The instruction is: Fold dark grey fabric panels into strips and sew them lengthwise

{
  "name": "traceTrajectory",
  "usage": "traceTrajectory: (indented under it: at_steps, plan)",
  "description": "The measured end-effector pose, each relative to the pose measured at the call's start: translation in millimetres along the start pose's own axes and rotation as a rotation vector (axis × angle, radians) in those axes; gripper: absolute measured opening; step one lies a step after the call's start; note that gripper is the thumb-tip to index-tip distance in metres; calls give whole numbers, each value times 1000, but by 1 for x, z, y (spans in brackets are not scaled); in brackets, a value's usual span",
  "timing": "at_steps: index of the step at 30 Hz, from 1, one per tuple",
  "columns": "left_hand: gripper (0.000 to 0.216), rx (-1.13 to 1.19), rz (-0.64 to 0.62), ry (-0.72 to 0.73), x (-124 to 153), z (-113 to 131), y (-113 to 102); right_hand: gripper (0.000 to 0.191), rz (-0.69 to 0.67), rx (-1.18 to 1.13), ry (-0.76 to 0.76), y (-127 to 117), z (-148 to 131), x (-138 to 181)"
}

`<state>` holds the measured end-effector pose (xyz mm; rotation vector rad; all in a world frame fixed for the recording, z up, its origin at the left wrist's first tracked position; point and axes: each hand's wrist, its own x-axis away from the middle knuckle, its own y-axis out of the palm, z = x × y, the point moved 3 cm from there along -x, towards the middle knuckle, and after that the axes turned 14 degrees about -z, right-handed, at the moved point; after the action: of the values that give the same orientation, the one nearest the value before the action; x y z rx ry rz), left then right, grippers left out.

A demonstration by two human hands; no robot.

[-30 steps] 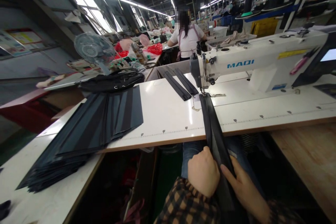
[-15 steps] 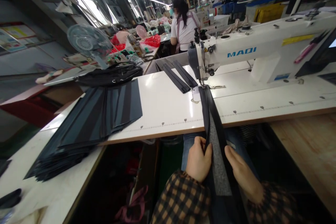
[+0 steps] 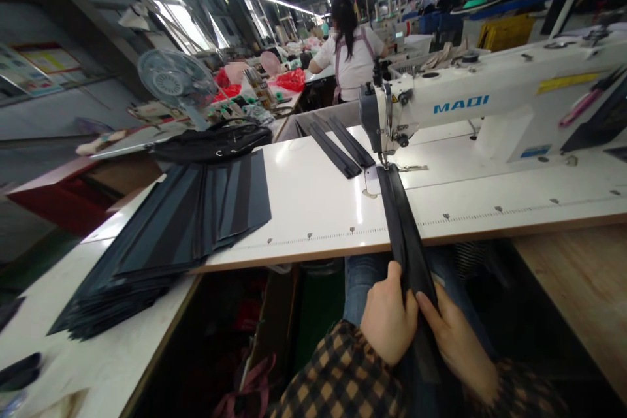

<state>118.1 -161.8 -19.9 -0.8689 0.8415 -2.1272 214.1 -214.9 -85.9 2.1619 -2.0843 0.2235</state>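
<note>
A long black fabric strip (image 3: 409,235) runs from under the presser foot of a white sewing machine (image 3: 455,101) down over the table's front edge toward me. My left hand (image 3: 392,317) pinches its left edge, thumb on top. On the opposite edge, my right hand (image 3: 453,333) grips the strip with the thumb pressed on it. Both thumbs nearly meet, and the strip's two long sides are folded inward between them. The strip's far end lies beneath the needle; its lower end hangs into my lap, partly hidden.
Two dark finished-looking strips (image 3: 337,150) lie left of the needle. A stack of dark blue fabric panels (image 3: 196,215) covers the table's left part, with a black bag (image 3: 210,140) behind it. A fan (image 3: 176,75) and a person (image 3: 353,55) are farther back.
My hands have drawn closer together and folded the strip's sides inward, covering the grey inner band that showed before. The view has shifted slightly; the person behind has stretched an arm out.
</note>
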Motion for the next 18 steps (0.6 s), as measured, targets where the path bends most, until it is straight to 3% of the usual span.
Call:
traceTrajectory:
  at_steps: [4, 7, 13, 18]
  plan:
    - [12, 144, 42, 7, 1, -12, -8, 44, -13, -58, 16, 2, 2, -1]
    - [20, 268, 14, -43, 2, -21, -1, 46, 5, -101, 49, -1, 4, 0]
    - [25, 482, -34, 10, 2, -27, 14, 48, -30, -137, 129, -10, 3, 3]
    - [20, 288, -16, -28, 7, -18, 11, 47, -9, -126, 139, -6, 6, 5]
